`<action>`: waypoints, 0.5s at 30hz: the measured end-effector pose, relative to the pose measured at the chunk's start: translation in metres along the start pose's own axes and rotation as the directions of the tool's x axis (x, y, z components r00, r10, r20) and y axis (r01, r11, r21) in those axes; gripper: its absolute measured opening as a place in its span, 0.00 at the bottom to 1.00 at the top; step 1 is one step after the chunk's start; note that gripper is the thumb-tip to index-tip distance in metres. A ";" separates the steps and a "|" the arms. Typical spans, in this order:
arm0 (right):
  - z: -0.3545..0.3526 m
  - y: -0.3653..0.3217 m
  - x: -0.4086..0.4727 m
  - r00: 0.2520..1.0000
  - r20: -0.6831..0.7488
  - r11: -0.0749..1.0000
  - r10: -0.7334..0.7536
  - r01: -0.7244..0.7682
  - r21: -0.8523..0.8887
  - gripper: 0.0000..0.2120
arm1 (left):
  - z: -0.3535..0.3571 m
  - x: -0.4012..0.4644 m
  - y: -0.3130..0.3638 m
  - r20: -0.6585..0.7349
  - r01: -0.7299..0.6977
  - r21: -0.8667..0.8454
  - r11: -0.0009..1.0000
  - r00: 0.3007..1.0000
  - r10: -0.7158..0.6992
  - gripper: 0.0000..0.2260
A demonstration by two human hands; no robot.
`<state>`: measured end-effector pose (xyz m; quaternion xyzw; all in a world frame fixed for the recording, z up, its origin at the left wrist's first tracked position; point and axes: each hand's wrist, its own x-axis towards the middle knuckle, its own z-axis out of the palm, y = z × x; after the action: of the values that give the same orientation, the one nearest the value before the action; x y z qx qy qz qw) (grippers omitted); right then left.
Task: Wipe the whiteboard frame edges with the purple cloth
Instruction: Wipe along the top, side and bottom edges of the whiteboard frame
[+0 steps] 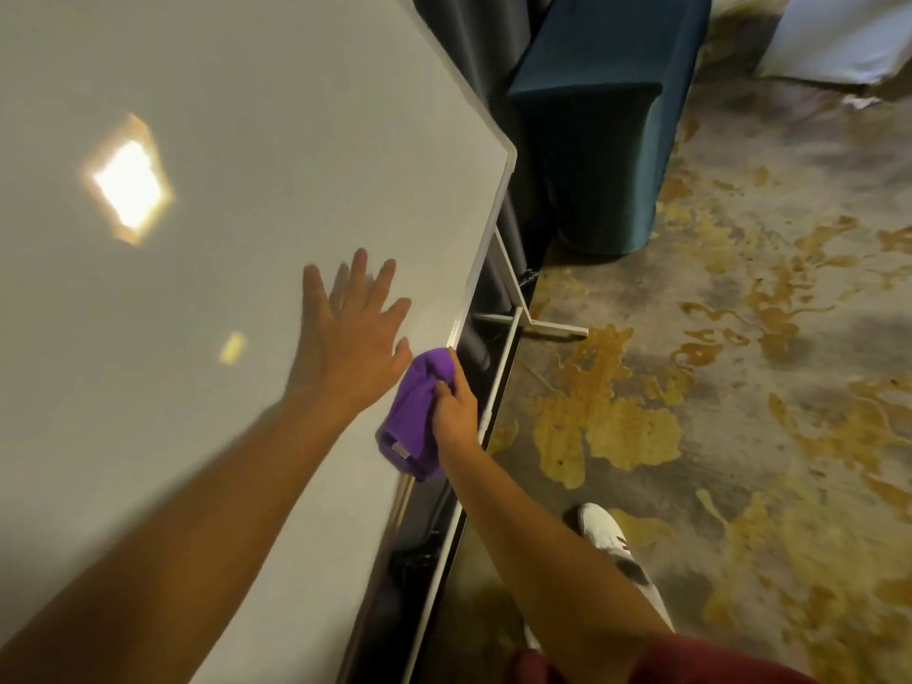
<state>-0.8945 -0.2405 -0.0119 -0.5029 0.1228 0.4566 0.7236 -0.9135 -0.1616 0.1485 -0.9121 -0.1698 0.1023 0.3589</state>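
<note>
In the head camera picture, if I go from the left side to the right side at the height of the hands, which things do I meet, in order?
Whiteboard surface → left hand, flat on the board → purple cloth → right hand gripping the cloth at the frame edge → stand foot → patterned carpet.

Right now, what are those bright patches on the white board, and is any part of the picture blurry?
In the head view, the bright patches are glare: a large lamp reflection and a smaller one on the glossy whiteboard. The left hand looks slightly smeared, with a faint reflection beside its fingers; the right hand gripping the purple cloth is sharper. The wide lens makes the frame edge appear tilted.
</note>
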 end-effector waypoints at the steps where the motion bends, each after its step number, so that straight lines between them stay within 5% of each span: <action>1: 0.001 0.012 -0.011 1.000 0.000 1.000 -0.010 0.010 -0.004 0.20 | 0.001 -0.020 0.009 0.004 -0.020 -0.039 0.999 1.000 0.020 0.30; 8: -0.004 0.074 -0.081 1.000 0.022 0.996 0.016 -0.014 -0.089 0.19 | 0.022 -0.149 0.004 -0.041 -0.030 -0.050 0.998 0.999 0.028 0.31; 15: -0.013 0.065 -0.085 0.998 0.046 0.989 0.050 -0.043 -0.142 0.19 | 0.043 -0.214 -0.017 -0.203 -0.016 -0.096 0.995 0.979 -0.004 0.29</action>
<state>-0.9886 -0.2923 -0.0037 -0.5383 0.0842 0.4932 0.6782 -1.1282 -0.2055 0.1436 -0.9346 -0.1344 0.0014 0.3293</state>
